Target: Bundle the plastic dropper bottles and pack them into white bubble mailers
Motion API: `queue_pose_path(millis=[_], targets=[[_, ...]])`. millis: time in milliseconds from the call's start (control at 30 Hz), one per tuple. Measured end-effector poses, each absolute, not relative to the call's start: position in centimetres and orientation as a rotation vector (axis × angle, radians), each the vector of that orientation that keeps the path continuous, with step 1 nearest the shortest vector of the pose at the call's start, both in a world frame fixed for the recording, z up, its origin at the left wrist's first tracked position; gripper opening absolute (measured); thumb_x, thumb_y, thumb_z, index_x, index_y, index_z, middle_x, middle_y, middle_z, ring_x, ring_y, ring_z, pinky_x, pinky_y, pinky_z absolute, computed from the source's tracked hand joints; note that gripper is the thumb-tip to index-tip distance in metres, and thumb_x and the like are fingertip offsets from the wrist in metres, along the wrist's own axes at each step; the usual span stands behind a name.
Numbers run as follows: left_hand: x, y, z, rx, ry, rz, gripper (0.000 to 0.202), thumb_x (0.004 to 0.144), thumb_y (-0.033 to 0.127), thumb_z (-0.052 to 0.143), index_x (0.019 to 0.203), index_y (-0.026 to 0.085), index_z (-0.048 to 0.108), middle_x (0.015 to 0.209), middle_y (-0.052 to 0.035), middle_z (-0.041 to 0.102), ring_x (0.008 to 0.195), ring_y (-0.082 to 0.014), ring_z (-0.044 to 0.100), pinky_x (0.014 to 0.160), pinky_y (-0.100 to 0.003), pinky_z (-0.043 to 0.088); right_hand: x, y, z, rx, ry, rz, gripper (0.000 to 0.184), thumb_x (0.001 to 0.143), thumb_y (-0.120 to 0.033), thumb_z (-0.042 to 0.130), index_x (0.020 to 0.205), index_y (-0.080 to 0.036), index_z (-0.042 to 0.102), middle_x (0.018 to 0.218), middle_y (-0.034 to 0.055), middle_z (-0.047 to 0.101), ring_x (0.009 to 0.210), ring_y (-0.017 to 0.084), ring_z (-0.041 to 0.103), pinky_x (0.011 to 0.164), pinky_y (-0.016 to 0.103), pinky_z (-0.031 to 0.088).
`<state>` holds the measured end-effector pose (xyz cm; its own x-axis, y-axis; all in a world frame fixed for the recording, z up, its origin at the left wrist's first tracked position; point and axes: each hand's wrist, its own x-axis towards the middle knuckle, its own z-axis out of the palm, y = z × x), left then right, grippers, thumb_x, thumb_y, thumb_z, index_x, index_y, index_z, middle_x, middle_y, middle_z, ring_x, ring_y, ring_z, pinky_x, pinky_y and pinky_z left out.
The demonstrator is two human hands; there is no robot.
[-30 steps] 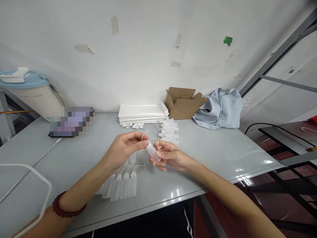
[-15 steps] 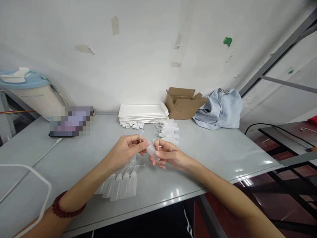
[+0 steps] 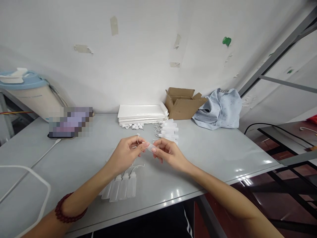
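Note:
Both my hands meet above the grey table [image 3: 210, 155] around one small translucent plastic bottle [image 3: 149, 146]. My right hand [image 3: 167, 153] pinches the bottle's body between thumb and fingers. My left hand [image 3: 126, 152] is closed on its cap end, from which a thin white curved tip [image 3: 138, 137] sticks up. Below my left hand a row of several similar capped bottles [image 3: 121, 186] lies flat on the table. A second group of white bottles with loose tips [image 3: 168, 129] lies just beyond my hands.
A stack of white flat packs [image 3: 142, 114] with small caps in front stands at the back, beside an open cardboard box [image 3: 182, 103] and a light blue cloth bundle [image 3: 219, 108]. A white cable [image 3: 29, 178] loops at the left. The table's edge runs close on the right.
Both hands have lifted slightly away from me with the bottle. The bottle has turned from slanting down to nearly level, and my fingers have closed tighter about it.

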<state>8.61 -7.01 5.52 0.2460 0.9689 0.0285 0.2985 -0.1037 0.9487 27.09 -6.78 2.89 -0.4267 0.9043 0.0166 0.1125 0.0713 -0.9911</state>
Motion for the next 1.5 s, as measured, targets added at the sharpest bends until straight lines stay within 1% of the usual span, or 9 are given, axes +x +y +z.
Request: queue_pose_path(millis=[200, 300, 400, 567, 800, 933, 1033, 1233, 1500], targets=[[8.1, -6.8, 4.9, 1.665, 1.041, 0.908, 0.022, 0.082, 0.041, 0.061, 0.084, 0.02, 0.066, 0.079, -0.0015, 0.063, 0.072, -0.0166, 0.057, 0.068, -0.028, 0.047, 27.7, -6.1, 3.2, -0.824, -1.378, 1.898, 0.033, 0.083, -0.042, 0.062, 0.07, -0.013, 0.053, 0.061, -0.0013, 0.056, 0.041, 0.004, 0.039, 0.038, 0.018, 0.033], [7.9, -6.6, 4.9, 1.704, 0.987, 0.904, 0.021, 0.083, 0.039, 0.06, 0.086, 0.02, 0.066, 0.083, -0.0021, 0.063, 0.078, -0.0173, 0.058, 0.071, -0.029, 0.047, 27.9, -5.9, 3.0, -0.778, -1.26, 2.107, 0.031, 0.085, -0.041, 0.061, 0.074, -0.013, 0.056, 0.059, -0.0027, 0.052, 0.039, 0.002, 0.034, 0.035, 0.016, 0.028], [7.9, -6.7, 5.0, 1.664, 0.99, 0.889, 0.022, 0.082, 0.04, 0.061, 0.088, 0.019, 0.066, 0.083, -0.0022, 0.064, 0.079, -0.0182, 0.059, 0.073, -0.03, 0.047, 27.9, -5.9, 2.9, -0.747, -1.239, 2.141, 0.031, 0.085, -0.042, 0.059, 0.075, -0.012, 0.057, 0.059, -0.0026, 0.052, 0.039, 0.002, 0.034, 0.036, 0.017, 0.031], [8.1, -6.7, 4.9, 1.489, 1.103, 0.909, 0.027, 0.081, 0.045, 0.061, 0.088, 0.019, 0.065, 0.081, -0.0016, 0.065, 0.073, -0.016, 0.06, 0.067, -0.028, 0.049, 27.5, -6.0, 3.1, -0.775, -1.311, 1.885, 0.028, 0.08, -0.04, 0.066, 0.078, -0.015, 0.054, 0.07, 0.0005, 0.06, 0.048, 0.006, 0.047, 0.045, 0.021, 0.042], [8.5, -6.3, 4.3, 1.371, 1.147, 0.831, 0.045, 0.082, 0.057, 0.054, 0.069, 0.015, 0.063, 0.069, -0.0027, 0.062, 0.06, -0.0148, 0.058, 0.054, -0.027, 0.047, 26.9, -6.5, 2.1, -1.007, -1.529, 1.316, 0.031, 0.076, -0.039, 0.069, 0.083, -0.02, 0.046, 0.073, -0.0019, 0.057, 0.058, 0.01, 0.053, 0.052, 0.025, 0.047], [8.3, -6.5, 4.4, 1.511, 1.201, 0.793, 0.044, 0.084, 0.054, 0.054, 0.063, 0.016, 0.061, 0.059, 0.0006, 0.06, 0.052, -0.0121, 0.055, 0.056, -0.026, 0.045, 26.8, -6.8, 1.2, -1.036, -1.726, 0.852, 0.023, 0.078, -0.034, 0.067, 0.086, -0.02, 0.05, 0.081, 0.0019, 0.059, 0.072, 0.014, 0.057, 0.06, 0.027, 0.048], [8.1, -6.6, 4.6, 1.567, 1.211, 0.761, 0.043, 0.085, 0.053, 0.052, 0.062, 0.017, 0.059, 0.056, 0.0012, 0.059, 0.054, -0.0131, 0.057, 0.057, -0.026, 0.045, 27.0, -6.8, 1.1, -1.022, -1.808, 0.741, 0.019, 0.08, -0.033, 0.064, 0.089, -0.019, 0.055, 0.079, 0.0031, 0.061, 0.068, 0.014, 0.056, 0.06, 0.027, 0.048], [8.2, -6.8, 4.5, 1.734, 1.15, 0.765, 0.031, 0.088, 0.044, 0.05, 0.076, 0.018, 0.063, 0.069, -0.0004, 0.064, 0.066, -0.0156, 0.061, 0.064, -0.026, 0.048, 27.5, -6.7, 2.4, -1.078, -1.745, 1.038, 0.023, 0.082, -0.038, 0.061, 0.086, -0.015, 0.061, 0.065, -0.0007, 0.058, 0.051, 0.008, 0.046, 0.047, 0.023, 0.039], [8.5, -7.0, 4.0, 2.001, 1.075, 0.891, 0.021, 0.089, 0.031, 0.047, 0.091, 0.018, 0.063, 0.084, -0.0034, 0.066, 0.071, -0.016, 0.061, 0.066, -0.026, 0.049, 27.9, -5.8, 3.2, -0.944, -1.381, 1.678, 0.033, 0.073, -0.045, 0.07, 0.071, -0.015, 0.056, 0.057, -0.0029, 0.056, 0.037, 0.004, 0.034, 0.032, 0.019, 0.03]])
